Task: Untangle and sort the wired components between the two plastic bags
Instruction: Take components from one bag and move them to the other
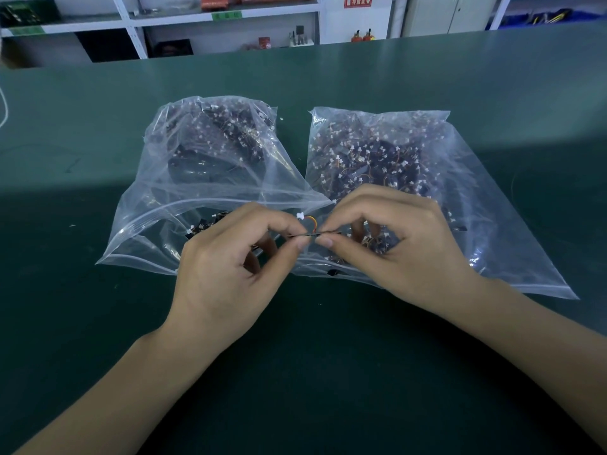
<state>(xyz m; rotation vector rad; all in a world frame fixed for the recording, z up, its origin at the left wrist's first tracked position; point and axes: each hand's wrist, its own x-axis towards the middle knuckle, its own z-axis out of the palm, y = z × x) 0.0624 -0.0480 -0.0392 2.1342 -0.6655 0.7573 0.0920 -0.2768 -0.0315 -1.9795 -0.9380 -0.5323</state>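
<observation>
Two clear plastic bags lie side by side on the green table, the left bag [184, 178] and the right bag [460, 178], both holding several small dark components with white connectors. Between their open mouths my left hand [230, 267] and my right hand [404, 244] each pinch an end of one thin dark wired component [310, 228]. Its orange and red wires curl up to a white connector just above my fingertips. My other fingers are curled under.
The green table [328, 372] stretches wide around the bags. A white cord [4, 108] lies at the far left edge. Behind the table stand white shelves [131, 27] with boxes and tools, and a grey cabinet at the back right.
</observation>
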